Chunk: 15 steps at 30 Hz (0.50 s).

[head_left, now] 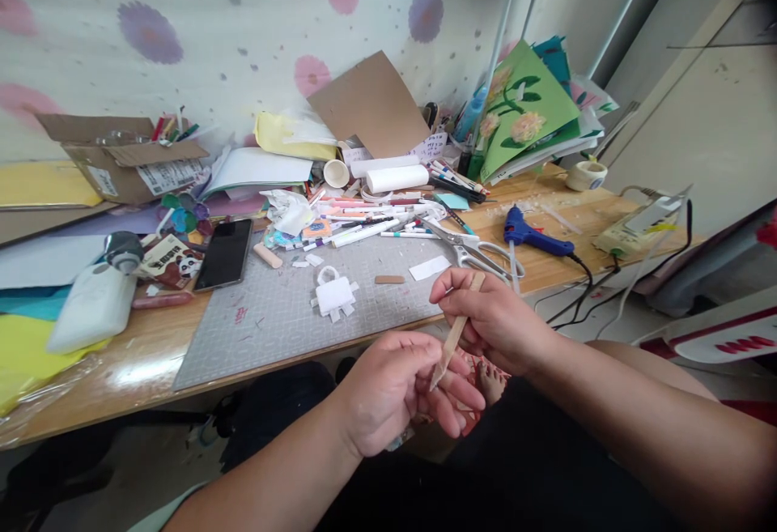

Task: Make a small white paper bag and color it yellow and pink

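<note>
A flat wooden craft stick [456, 334] with a pointed lower end is held between both hands, in front of the table edge. My right hand [486, 313] pinches its upper part. Around the pointed end, the thumb and fingers of my left hand [394, 386] close on the stick. Beyond them, on a grey cutting mat [218, 334], lies a small white bag-shaped piece [333, 295] with a loop on top and tabs along its edges. To its right are a short brown strip [389, 279] and a white paper strip [430, 268].
Scissors [470, 253] and a blue glue gun [537, 234] with a cord lie to the right. A heap of markers [370, 224] covers the mat's back. At left are a phone [224, 255], a white bottle [94, 305] and an open cardboard box [125, 172].
</note>
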Available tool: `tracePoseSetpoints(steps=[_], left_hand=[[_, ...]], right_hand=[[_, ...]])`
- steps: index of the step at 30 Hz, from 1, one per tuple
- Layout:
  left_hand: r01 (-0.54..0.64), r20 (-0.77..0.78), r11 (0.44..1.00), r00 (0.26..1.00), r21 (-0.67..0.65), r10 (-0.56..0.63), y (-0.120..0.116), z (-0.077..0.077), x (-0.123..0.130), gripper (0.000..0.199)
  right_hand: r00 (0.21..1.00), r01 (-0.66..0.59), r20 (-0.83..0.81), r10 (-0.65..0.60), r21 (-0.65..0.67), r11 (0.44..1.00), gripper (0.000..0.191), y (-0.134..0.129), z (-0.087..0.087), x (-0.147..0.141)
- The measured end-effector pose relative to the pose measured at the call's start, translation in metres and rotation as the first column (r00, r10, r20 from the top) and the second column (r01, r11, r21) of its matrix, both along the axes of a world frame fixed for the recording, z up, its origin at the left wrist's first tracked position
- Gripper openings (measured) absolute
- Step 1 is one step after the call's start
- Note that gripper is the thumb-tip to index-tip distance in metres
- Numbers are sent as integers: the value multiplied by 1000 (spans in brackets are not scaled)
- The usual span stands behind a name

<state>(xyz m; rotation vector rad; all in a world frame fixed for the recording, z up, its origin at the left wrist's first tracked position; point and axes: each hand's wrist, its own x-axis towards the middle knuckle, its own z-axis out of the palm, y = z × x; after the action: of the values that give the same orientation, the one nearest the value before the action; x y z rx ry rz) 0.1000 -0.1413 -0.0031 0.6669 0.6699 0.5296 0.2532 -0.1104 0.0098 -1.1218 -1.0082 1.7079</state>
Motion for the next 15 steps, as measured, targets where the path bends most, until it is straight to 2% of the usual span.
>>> tracePoseSetpoints(steps=[3,15], left_hand=[[-15,-18,1000,1000,19,15,-1,-4,2,26],[-31,-40,996,999,78,34,-1,-2,5,16]], right_hand=[[1000,-7,1,7,4,1000,7,-1,-2,0],[1000,0,21,-1,61,998,8,2,-1,4]])
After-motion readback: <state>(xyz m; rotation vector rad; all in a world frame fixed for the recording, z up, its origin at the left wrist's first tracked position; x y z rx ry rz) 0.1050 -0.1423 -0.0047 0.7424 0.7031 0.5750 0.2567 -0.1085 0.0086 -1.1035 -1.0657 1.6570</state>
